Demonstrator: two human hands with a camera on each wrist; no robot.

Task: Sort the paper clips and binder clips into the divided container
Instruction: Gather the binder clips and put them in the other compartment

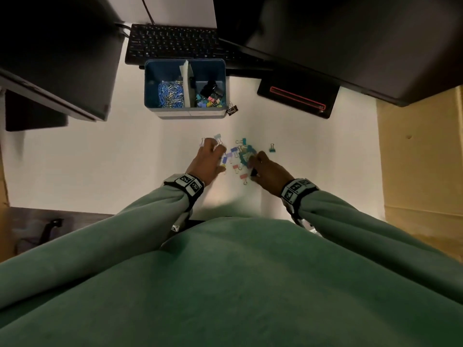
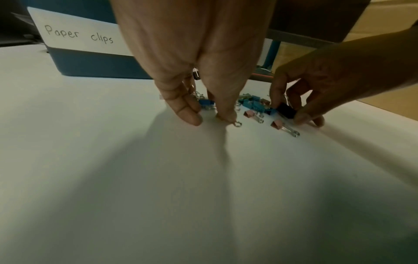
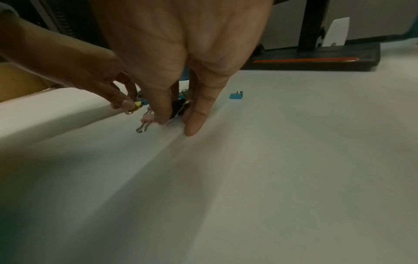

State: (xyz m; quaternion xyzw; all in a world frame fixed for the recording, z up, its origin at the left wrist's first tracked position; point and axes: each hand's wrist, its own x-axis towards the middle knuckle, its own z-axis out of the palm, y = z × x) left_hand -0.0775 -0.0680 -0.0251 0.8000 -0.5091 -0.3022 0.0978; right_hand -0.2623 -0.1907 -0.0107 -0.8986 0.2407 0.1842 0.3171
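The blue divided container [image 1: 186, 112] stands at the back of the white desk, paper clips in its left half and binder clips in its right. Its front label reads "Paper clips" [image 2: 79, 34]. A pile of coloured binder clips [image 1: 238, 152] lies between my hands. My left hand [image 1: 219, 162] reaches down at the pile's left side and pinches a yellow binder clip [image 3: 138, 105]. At the pile's right, my right hand [image 1: 254, 169] pinches a black binder clip [image 2: 286, 110] against the desk. Two pink clips [image 2: 277, 124] lie just in front.
A lone teal clip [image 1: 272, 148] lies right of the pile. A black binder clip [image 1: 231, 109] sits outside the container's right front corner. Behind are a keyboard [image 1: 172, 42] and a black monitor base with a red stripe [image 1: 298, 97]. Cardboard [image 1: 421, 159] borders the desk on the right.
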